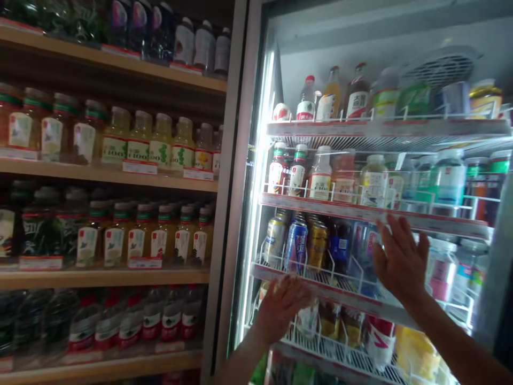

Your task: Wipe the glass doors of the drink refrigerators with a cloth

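Observation:
My left hand (280,307) lies flat with its fingers spread against the front of the drinks fridge (256,160), low down by the third wire shelf (320,286). Higher and to the right, my right hand (401,259) is held open with the palm toward the fridge and the fingers pointing up, in front of the cans. Neither hand holds anything. Behind them stand a blue can (295,245), a gold can (317,245) and a silver can (274,238). Whether a glass door lies between my hands and the cans is unclear.
Wooden shelves (108,175) on the left carry rows of juice and water bottles. Inside the fridge, upper wire shelves (360,128) hold bottles and jars, and the lower shelf (344,353) holds packets and bottles. A fan grille (441,67) sits at the top right.

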Demonstrator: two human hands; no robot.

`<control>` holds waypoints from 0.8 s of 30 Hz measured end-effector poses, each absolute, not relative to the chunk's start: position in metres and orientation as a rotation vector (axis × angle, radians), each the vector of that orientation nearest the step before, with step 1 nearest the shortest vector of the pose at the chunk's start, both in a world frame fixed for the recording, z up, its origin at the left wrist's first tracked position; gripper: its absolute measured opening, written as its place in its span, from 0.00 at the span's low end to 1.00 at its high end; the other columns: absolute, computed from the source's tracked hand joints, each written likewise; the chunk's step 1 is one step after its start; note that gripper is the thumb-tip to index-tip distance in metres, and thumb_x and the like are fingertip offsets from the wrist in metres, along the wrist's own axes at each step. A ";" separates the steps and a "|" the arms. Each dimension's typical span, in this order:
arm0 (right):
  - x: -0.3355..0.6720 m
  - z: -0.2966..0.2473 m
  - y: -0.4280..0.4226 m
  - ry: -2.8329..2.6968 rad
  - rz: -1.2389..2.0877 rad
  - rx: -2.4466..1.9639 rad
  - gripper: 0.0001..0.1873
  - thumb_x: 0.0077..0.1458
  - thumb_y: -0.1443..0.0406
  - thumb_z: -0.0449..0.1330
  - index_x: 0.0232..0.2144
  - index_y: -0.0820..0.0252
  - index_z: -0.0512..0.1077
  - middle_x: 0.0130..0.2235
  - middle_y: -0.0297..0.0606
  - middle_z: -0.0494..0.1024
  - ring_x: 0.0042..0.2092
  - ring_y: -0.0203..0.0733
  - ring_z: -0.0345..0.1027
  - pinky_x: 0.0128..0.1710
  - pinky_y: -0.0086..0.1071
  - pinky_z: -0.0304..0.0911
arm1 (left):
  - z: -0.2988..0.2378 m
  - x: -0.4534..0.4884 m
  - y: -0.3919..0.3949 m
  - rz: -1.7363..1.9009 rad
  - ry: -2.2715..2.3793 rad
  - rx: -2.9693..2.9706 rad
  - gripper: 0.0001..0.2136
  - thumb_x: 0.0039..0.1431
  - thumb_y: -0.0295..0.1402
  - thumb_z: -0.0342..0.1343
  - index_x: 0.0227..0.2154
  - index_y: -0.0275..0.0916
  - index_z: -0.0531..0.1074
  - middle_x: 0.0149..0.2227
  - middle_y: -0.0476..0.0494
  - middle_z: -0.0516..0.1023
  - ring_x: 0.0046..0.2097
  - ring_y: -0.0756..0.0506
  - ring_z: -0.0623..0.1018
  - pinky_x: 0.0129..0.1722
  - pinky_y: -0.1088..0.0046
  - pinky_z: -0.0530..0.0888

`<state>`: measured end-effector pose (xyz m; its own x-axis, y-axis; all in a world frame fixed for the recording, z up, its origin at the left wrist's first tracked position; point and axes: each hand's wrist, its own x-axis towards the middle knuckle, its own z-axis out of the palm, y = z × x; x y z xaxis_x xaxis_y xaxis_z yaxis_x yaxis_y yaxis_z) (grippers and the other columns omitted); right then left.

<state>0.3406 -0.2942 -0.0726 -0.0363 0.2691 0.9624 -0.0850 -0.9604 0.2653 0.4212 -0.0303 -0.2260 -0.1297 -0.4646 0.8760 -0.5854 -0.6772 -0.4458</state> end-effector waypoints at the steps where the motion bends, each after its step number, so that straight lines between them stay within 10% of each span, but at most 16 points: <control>1: 0.339 -0.073 -0.293 0.193 2.096 2.012 0.28 0.57 0.65 0.51 0.60 0.57 0.57 0.61 0.46 0.62 0.63 0.50 0.52 0.63 0.50 0.41 | -0.229 0.425 -0.019 1.938 -1.171 2.038 0.20 0.59 0.31 0.49 0.53 0.55 0.65 0.60 0.53 0.64 0.65 0.44 0.56 0.64 0.58 0.49; 8: 0.341 -0.073 -0.295 0.165 2.093 1.934 0.25 0.57 0.64 0.50 0.58 0.62 0.61 0.60 0.48 0.64 0.62 0.52 0.54 0.60 0.54 0.46 | -0.222 0.448 0.026 1.861 -0.510 2.019 0.25 0.60 0.24 0.46 0.60 0.40 0.56 0.63 0.35 0.56 0.66 0.41 0.48 0.62 0.56 0.53; 14: 0.343 -0.076 -0.302 0.165 2.080 1.981 0.28 0.58 0.63 0.49 0.60 0.58 0.58 0.61 0.45 0.61 0.63 0.52 0.53 0.63 0.49 0.41 | -0.232 0.429 -0.015 1.881 -1.199 1.922 0.21 0.60 0.27 0.47 0.56 0.50 0.63 0.62 0.51 0.60 0.66 0.43 0.52 0.65 0.60 0.48; 24: 0.338 -0.101 -0.223 0.531 2.129 2.154 0.30 0.55 0.70 0.50 0.61 0.54 0.56 0.61 0.44 0.62 0.61 0.46 0.57 0.58 0.47 0.55 | -0.142 0.433 -0.041 1.537 -0.791 1.525 0.29 0.62 0.30 0.47 0.63 0.45 0.45 0.66 0.37 0.50 0.66 0.40 0.52 0.60 0.55 0.62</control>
